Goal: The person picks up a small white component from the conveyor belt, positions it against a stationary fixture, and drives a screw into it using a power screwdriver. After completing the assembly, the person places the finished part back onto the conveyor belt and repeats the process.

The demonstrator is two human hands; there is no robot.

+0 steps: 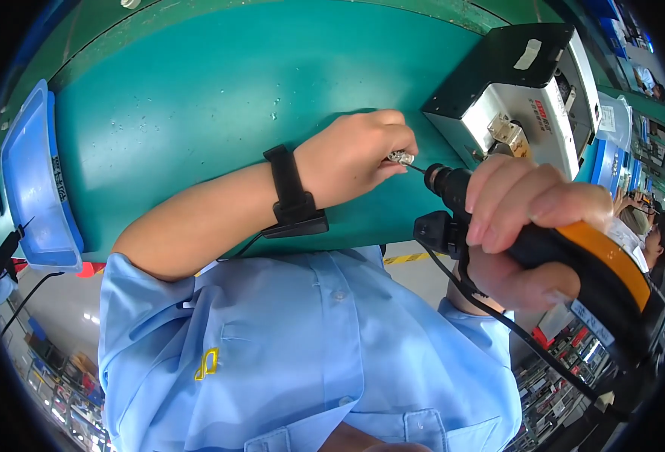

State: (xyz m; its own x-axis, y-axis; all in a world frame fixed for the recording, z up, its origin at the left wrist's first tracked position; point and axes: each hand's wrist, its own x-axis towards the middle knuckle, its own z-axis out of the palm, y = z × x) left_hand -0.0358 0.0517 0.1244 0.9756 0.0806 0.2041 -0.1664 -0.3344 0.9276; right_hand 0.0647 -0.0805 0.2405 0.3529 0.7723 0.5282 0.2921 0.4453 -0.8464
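Over the green mat, my left hand [355,154] is closed, pinching a small shiny metal part [401,157] between thumb and fingers. Most of that part is hidden by the fingertips. My right hand [528,203] wraps round a black and orange electric screwdriver [607,260], held tilted with its nose toward the left hand. The thin bit [416,169] points at the metal part; whether it touches cannot be made out. A black band with a small box [293,188] circles my left wrist.
A black and white bench machine [524,98] with a metal fitting stands at the right, just beyond the screwdriver. At the left edge lies a blue plastic tray [42,181]. A black cable [532,343] trails below my right hand. Small specks dot the green mat [197,83].
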